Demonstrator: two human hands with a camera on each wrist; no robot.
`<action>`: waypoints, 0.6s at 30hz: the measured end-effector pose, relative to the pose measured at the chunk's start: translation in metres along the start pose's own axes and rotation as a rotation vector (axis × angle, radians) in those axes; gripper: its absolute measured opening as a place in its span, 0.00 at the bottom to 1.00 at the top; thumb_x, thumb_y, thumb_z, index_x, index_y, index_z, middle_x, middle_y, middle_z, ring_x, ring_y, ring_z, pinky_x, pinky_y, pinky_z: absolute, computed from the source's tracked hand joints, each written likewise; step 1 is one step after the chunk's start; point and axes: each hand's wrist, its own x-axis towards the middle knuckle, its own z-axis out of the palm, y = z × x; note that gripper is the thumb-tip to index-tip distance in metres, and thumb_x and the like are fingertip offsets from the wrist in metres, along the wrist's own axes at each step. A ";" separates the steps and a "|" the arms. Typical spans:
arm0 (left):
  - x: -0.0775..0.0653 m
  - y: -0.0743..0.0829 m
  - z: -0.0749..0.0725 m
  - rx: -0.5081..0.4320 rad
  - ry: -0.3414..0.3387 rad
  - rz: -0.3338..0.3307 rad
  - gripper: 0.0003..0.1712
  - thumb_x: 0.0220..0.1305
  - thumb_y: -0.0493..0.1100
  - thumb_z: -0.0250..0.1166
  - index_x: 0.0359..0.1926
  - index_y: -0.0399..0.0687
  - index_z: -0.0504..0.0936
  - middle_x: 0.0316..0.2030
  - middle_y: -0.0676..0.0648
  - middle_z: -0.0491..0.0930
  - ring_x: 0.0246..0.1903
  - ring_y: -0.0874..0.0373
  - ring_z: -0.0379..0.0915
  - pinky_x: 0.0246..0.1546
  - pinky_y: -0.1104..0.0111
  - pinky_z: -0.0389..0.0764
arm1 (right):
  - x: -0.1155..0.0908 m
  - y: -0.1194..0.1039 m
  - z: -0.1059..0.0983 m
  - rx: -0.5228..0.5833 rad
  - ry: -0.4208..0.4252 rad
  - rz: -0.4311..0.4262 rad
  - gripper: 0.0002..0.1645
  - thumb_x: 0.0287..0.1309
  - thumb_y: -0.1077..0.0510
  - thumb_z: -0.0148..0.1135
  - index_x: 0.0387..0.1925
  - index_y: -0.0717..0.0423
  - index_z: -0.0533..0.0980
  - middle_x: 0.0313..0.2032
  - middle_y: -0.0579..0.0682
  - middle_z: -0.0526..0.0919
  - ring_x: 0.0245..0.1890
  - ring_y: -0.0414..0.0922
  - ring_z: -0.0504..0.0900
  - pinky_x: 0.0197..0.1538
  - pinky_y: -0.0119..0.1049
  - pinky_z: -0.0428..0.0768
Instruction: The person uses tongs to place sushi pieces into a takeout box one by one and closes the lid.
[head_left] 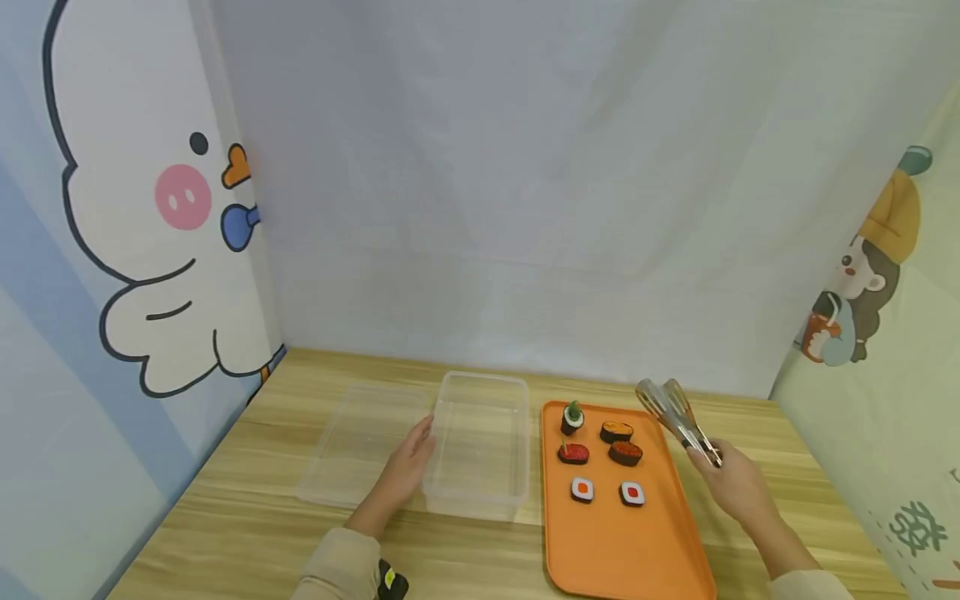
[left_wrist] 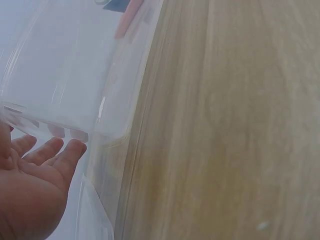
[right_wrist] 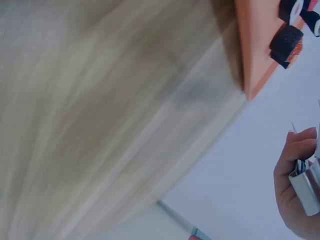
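Note:
My left hand (head_left: 408, 462) is at the left side of a clear plastic container (head_left: 474, 505), its fingers extended. In the left wrist view the fingertips are right at the container's edge. My right hand (head_left: 738, 483) grips metal tongs (head_left: 678, 423) near their hinged end, with the two arms of the tongs apart and nothing between them. The tongs point away from me, over the right edge of an orange tray (head_left: 622, 550). Several toy sushi pieces stand on the tray: square white rolls (head_left: 582, 490), red-topped and orange-topped pieces (head_left: 617, 431), and one with a green top (head_left: 573, 418).
A flat clear lid (head_left: 352, 450) lies on the wooden table (head_left: 225, 508), left of the container. A pale cloth (head_left: 525, 208) hangs behind the table. Printed cartoon curtains (head_left: 180, 317) flank it on both sides.

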 end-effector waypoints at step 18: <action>0.001 -0.002 -0.001 -0.020 -0.012 0.011 0.29 0.78 0.45 0.45 0.74 0.38 0.54 0.68 0.29 0.57 0.66 0.33 0.55 0.65 0.44 0.57 | -0.007 -0.041 0.013 -0.059 -0.057 -0.149 0.34 0.68 0.45 0.58 0.56 0.74 0.70 0.39 0.59 0.81 0.33 0.49 0.77 0.34 0.48 0.78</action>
